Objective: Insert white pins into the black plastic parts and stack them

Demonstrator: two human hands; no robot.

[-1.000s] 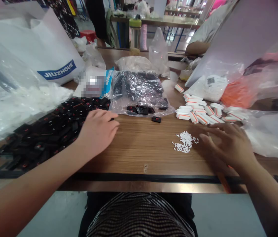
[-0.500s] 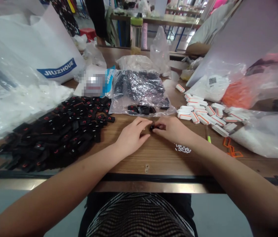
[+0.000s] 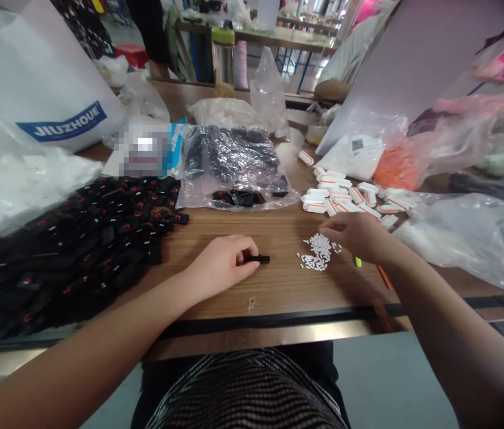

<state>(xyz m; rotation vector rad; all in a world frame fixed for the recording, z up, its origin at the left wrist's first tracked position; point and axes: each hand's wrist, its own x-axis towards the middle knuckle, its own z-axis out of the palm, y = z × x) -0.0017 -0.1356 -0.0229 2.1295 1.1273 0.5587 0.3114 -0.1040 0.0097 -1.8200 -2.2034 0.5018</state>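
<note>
My left hand (image 3: 225,261) is closed, pinching a small black plastic part (image 3: 263,258) just above the wooden tabletop. The part's right end sticks out beyond my fingertips; the rest is hidden. My right hand (image 3: 354,235) hovers at the upper right edge of a scatter of tiny white pieces (image 3: 316,253). Its fingers are drawn together, and whatever may be between them is too small to see. Behind that hand lies a cluster of white parts with orange stripes (image 3: 338,192).
A big heap of black parts (image 3: 113,238) covers the left side. A clear bag of black parts (image 3: 238,161) lies at the back middle. Orange strips (image 3: 385,277) and a yellow-green tip (image 3: 358,261) lie by my right forearm. Plastic bags (image 3: 470,232) crowd the right.
My hands have parted from the black part they both touched. The left hand has drawn it nearer to me; the right has moved over to the tiny white pieces. The view has shifted slightly.
</note>
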